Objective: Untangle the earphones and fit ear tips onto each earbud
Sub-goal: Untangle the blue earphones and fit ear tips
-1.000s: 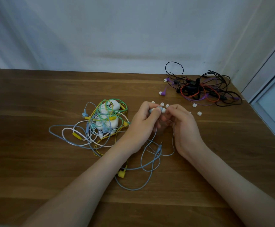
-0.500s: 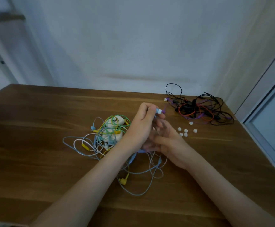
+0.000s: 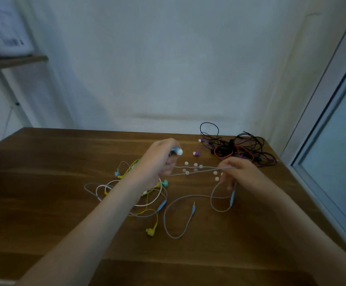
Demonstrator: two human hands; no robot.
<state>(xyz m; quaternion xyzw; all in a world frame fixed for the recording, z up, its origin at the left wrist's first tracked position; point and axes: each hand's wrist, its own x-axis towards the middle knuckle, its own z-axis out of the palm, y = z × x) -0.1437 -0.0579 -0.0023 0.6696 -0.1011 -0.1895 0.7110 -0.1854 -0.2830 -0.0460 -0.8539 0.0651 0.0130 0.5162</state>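
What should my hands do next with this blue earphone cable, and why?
Probably slide the right hand along the blue cable toward its plug: the left hand grips the tipped earbud, the cable runs taut between both hands, and the rest lies looped on the table.

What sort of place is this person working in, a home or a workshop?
Most likely a plain home or office room: a wooden table against a bare white wall, a window at the right, a small shelf at the left.

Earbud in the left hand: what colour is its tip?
White, on a light blue earbud, clearest in the head view.
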